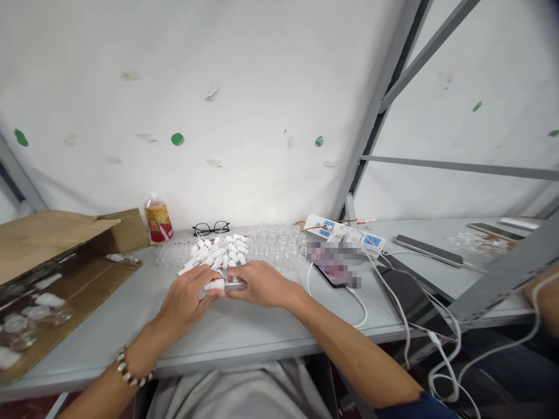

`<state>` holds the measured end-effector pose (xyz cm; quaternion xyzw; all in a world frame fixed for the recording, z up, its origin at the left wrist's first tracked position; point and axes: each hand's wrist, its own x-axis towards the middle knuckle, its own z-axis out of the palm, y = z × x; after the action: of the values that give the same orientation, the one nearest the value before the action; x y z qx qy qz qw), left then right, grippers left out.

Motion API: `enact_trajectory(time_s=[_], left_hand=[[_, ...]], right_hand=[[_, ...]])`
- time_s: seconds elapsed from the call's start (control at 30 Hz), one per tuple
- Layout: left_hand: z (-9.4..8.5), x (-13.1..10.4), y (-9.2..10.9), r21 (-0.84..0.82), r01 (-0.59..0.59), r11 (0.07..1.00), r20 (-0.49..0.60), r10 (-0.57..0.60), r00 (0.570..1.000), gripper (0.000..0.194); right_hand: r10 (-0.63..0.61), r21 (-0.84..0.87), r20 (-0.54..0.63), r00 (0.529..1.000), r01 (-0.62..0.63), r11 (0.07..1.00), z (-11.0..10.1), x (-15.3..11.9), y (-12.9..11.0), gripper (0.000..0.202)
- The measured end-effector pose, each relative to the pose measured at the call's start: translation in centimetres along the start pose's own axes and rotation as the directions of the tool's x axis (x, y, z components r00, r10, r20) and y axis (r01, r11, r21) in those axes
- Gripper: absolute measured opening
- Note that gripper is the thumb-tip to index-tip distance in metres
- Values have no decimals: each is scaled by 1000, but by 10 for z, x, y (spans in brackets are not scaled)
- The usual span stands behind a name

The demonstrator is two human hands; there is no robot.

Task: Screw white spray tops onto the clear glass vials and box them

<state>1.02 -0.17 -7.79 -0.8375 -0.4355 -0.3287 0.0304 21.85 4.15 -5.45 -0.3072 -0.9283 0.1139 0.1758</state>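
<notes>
Between my hands a small clear bottle [236, 284] with a white cap [213, 284] lies on its side, just above the table's front half. My left hand [187, 297] pinches the cap end, and my right hand [259, 283] grips the clear body. Right behind them is a heap of white pump tops [222, 251] with thin tubes. Clear bottles [277, 244] stand in a cluster to the right of the heap, and more clear ones [168, 255] are to its left.
An open cardboard box [87, 291] with capped bottles is at the left. Behind are a red-yellow container [158, 220] and glasses [212, 227]. Right: a power strip [325, 226], phones [334, 273], white cables, a metal post [506, 279] and part of another person's arm [548, 299].
</notes>
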Motion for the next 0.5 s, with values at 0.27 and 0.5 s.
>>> enact_trajectory(time_s=[0.27, 0.5], left_hand=[[0, -4, 0, 38, 114, 993, -25, -114, 993, 49], [-6, -3, 4, -31, 186, 982, -62, -188, 980, 36]], right_hand=[[2, 38, -32, 999, -1, 999, -1, 0, -3, 36], [57, -47, -19, 998, -58, 997, -2, -1, -3, 29]])
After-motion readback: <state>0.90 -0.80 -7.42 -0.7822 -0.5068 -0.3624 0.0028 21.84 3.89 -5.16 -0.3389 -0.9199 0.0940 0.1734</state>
